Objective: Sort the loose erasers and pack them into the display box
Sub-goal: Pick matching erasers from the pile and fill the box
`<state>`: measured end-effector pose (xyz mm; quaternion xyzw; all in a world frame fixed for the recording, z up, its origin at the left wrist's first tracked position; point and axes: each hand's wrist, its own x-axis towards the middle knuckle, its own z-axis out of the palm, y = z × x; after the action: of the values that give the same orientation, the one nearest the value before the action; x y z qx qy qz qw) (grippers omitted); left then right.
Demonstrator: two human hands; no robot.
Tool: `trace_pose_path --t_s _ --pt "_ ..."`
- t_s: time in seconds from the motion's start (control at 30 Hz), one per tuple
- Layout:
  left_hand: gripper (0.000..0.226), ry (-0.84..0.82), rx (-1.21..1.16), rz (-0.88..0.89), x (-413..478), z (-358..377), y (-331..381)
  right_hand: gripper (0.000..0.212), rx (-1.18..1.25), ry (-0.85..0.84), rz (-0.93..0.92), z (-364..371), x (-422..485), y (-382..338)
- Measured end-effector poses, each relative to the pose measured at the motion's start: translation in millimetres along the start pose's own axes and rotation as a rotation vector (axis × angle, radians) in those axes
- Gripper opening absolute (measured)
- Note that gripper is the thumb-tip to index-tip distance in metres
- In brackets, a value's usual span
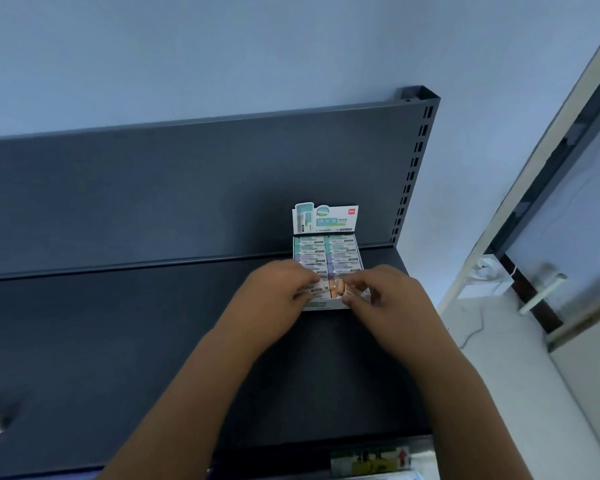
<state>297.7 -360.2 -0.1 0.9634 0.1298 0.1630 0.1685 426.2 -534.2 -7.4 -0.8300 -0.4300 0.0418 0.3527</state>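
Both hands (329, 296) over display box (327, 252)

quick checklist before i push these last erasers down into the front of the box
1. Display box sits flat on the dark shelf, back card upright: ok.
2. Rear rows of erasers lie flat in two neat columns: ok.
3. Orange erasers at the front row are between both hands, standing on edge rather than flat: not ok yet.
4. Left hand fingers on the front-left wrapped erasers: ok.
5. Right hand pinching at the front-right corner; what it holds is blurred: cannot tell.
6. Room left in the front row for them to seat: cannot tell, hands cover it.
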Motion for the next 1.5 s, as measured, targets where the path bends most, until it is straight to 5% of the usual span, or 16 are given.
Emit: trace_pose_path --t_s 0.4,0.93,1.5 --pt "0.007 -0.028 0.002 -0.008 18.8 6.6 -6.0 0.024 -0.059 0.09 -0.06 9.2 14.7 -3.5" --pt "0.005 0.062 0.033 -0.062 12.7 13.9 -7.3 0.021 -0.31 0.058 -0.085 11.1 27.5 5.7" --pt "0.011 0.049 0.27 -0.097 8.6 22.6 9.8 0.017 -0.255 0.064 0.006 19.8 32.2 2.7"
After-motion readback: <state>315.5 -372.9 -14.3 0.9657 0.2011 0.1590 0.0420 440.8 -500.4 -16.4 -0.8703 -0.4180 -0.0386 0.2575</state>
